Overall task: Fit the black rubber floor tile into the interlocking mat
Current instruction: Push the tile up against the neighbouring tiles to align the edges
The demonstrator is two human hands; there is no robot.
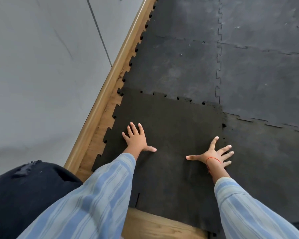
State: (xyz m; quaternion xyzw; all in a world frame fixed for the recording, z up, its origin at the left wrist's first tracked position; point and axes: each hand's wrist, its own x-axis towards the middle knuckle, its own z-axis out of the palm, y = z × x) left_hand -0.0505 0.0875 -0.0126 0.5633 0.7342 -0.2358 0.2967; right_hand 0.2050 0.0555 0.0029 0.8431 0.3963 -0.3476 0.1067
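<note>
I see both hands, left hand (136, 139) and right hand (214, 155), spread flat on the tile (171, 126); wooden baseboard (110, 80) runs along the frame's left, mat (257, 75) at upper right.

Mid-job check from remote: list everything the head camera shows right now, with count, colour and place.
Loose floor tile: one, black, centre, lying at the mat's near-left corner under both hands; small gaps show along its far seam.
Interlocking mat: several joined dark grey tiles, far and right.
Wooden floor: tan, bare strip along the left edge of the tiles and at bottom centre.
Baseboard: one, light wood, running diagonally along the wall.
Wall: grey, left.
Dark trouser leg: black, bottom left.
Sleeves: two, blue striped.
Red thread: one, on the right wrist.
Left hand: flat on the tile, fingers spread.
Right hand: flat, fingers spread across the tile's right seam.
</note>
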